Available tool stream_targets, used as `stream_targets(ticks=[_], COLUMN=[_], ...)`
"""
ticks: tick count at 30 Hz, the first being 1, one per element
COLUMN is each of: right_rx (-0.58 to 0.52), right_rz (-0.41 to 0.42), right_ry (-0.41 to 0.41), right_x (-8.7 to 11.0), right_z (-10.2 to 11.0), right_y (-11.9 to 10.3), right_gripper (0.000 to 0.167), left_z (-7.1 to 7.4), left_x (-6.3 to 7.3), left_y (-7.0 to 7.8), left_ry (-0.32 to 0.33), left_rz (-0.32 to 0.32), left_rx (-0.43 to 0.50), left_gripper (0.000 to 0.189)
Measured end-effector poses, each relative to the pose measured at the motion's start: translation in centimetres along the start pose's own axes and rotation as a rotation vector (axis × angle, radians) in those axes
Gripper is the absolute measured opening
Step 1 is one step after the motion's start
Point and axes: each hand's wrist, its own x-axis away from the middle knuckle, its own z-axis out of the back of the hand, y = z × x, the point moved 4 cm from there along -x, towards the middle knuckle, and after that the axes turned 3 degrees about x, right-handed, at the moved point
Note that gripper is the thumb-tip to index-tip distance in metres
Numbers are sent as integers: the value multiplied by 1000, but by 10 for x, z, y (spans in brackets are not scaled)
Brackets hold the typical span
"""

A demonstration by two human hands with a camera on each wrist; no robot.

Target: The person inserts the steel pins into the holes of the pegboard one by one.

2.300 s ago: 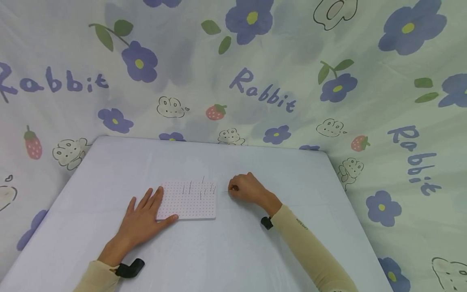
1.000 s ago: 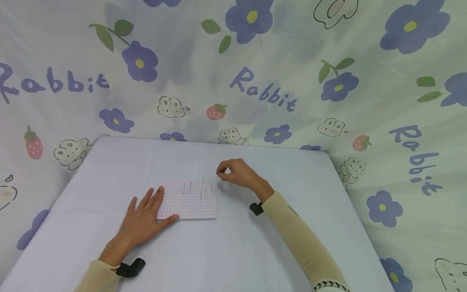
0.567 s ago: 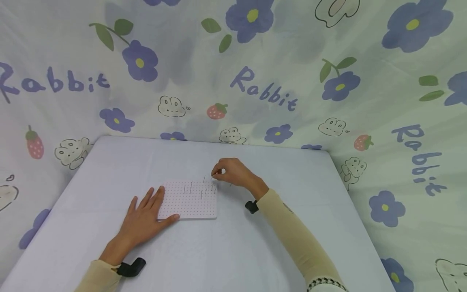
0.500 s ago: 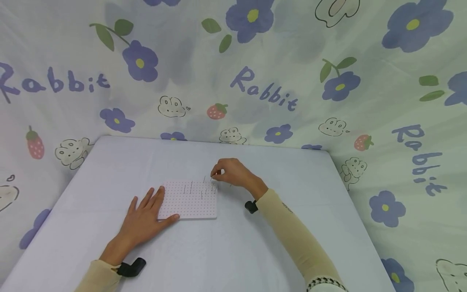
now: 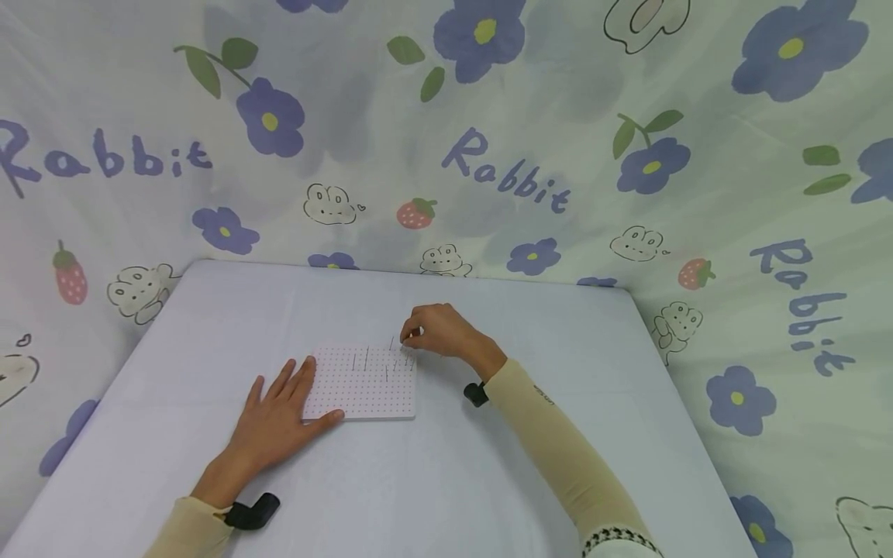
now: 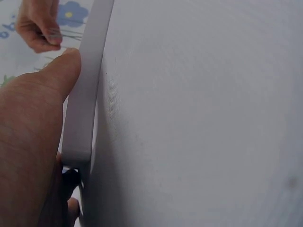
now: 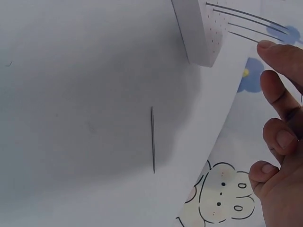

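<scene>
A white pegboard (image 5: 356, 397) with a grid of small holes lies flat on the table. My left hand (image 5: 270, 425) rests along its left side, fingers spread and straight, thumb over the near edge. Several thin metal needles (image 5: 367, 359) stand upright in holes toward the board's far side. At the far right corner my right hand (image 5: 441, 332) pinches another needle between thumb and forefinger, low over the board. In the right wrist view the standing needles (image 7: 248, 17) stick out of the board close to the thumb, and the remaining fingers are loosely curled.
A single needle (image 7: 153, 140) lies on the white tabletop (image 5: 488, 465) to the right of the board, below the right hand. Behind the table's far edge hangs a curtain (image 5: 377, 155) printed with flowers and rabbits.
From the table right of the board, my right hand has carried a needle up and left to the far right corner, then lowered slightly. The left hand stays put.
</scene>
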Motion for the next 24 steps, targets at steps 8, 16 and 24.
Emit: stream_targets(ticks=[8,16,24], right_rx=[32,51,57], right_rz=[7,5,-1], right_ry=[7,12,10], right_x=[-1,-2,-4], right_z=[-2,-3,-6], right_y=[1,1,2], right_gripper=[12,11,11], left_z=[1,1,2], left_x=[-1,-1,-1], left_y=[1,2,2], left_ry=[-1,-4,-3], left_rz=[1,5,4], left_rx=[4,5,6], left_gripper=[112,112,112])
